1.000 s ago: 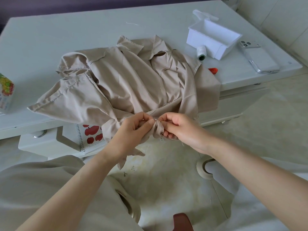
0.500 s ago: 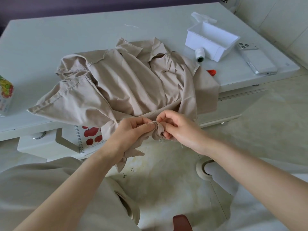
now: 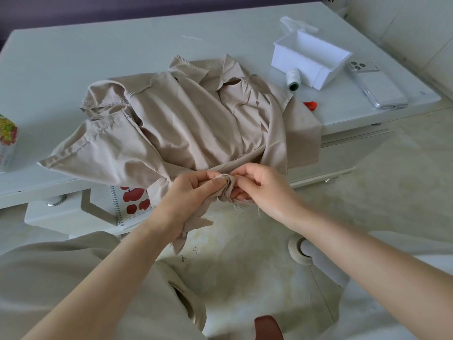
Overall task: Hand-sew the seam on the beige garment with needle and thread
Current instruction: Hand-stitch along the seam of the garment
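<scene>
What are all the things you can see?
Garment: one, beige, on table, hanging off front.
Needle: one, silver, in bunched seam between hands.
Spool: one, white, beside box.
Box: one, white, table's far right.
Phone: one, white, right of box.
Red thing: one, at garment's right edge.
Notebook: one, apple print, under table.
Carton: one, fruit print, table's left.
Table: one, white.
Left hand: one, pinching garment.
Right hand: one, pinching garment.

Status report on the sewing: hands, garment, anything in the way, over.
Left hand pinching bunched seam of beige garment. Right hand pinching same bunch from other side. Needle shows between them. Nothing blocking the work.
</scene>
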`<state>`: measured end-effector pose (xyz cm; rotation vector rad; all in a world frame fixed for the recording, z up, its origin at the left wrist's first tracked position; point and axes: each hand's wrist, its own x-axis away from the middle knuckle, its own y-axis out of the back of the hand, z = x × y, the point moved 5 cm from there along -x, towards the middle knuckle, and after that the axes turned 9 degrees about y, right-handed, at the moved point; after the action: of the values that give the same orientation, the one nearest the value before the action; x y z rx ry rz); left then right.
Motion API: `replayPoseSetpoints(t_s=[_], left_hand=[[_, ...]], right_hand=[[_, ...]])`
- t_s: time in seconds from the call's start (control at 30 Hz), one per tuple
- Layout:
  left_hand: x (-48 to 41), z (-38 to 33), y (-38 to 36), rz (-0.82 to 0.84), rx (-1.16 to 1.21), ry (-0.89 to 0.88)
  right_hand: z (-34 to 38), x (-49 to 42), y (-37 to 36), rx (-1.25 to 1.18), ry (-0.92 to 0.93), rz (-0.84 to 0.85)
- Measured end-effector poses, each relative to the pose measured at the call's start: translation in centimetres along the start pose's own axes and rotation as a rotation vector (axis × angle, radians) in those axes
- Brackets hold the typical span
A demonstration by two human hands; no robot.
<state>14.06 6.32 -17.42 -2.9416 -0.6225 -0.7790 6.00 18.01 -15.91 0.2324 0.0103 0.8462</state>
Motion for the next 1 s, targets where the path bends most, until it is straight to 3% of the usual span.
replayPoseSetpoints(t_s=[0.23, 0.43, 0.73, 0.87, 1.0], left_hand=[[0.1, 0.1, 0.1, -0.023, -0.001, 0.031], [0.4, 0.1, -0.1, -0.020, 0.009, 0.085], [0.8, 0.4, -0.5, 0.048, 0.008, 0.143], [0.8, 0.4, -0.7, 0.045, 0.002, 0.119], [0.7, 0.5, -0.6, -0.014, -0.007, 0.132]], right_hand=[[0.7, 0.4, 0.0, 0.276, 0.157, -0.027], [1.8, 0.7, -0.4, 0.394, 0.357, 0.031], [2.5, 0.7, -0.2, 0.491, 0.543, -0.060], [3.2, 1.0, -0.6, 0.427, 0.599, -0.049], [3.2, 1.6, -1.0, 0.084, 0.351, 0.053]])
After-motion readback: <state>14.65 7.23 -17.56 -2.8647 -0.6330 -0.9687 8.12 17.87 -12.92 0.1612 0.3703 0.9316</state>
